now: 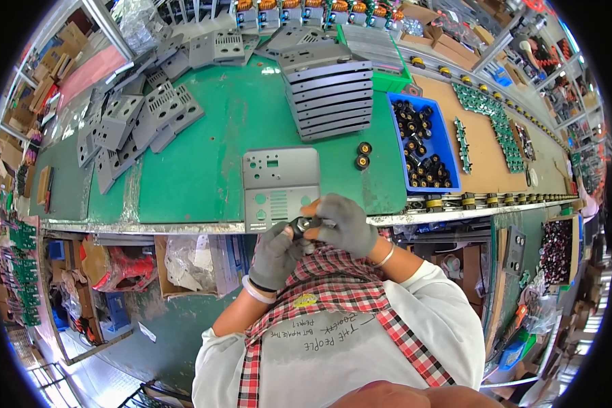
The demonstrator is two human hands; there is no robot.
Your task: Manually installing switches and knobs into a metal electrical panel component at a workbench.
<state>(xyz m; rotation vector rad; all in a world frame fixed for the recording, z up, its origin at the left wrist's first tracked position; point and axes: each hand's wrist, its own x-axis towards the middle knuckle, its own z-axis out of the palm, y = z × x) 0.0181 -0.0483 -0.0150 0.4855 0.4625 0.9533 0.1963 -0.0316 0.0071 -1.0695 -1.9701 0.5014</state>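
Note:
In front of my chest, both gloved hands meet over a small black round socket [299, 227]. My left hand [276, 257] is closed around its left side, with bare fingertips showing from the grey glove. From the right, my right hand [347, 226] pinches it with thumb and fingers; part of it is hidden. Just beyond the hands lies a flat grey metal panel [285, 178] with round holes and slots, reaching the table's front edge. Two similar black sockets [364, 155] with brass-coloured centres stand to its right.
A stack of grey panels [330, 98] rises behind. More panels [139, 122] lie scattered at the left of the green table [190, 177]. A blue bin [449, 160] holds several black sockets. Green circuit boards [500, 129] lie farther right, beside a roller rail [496, 198].

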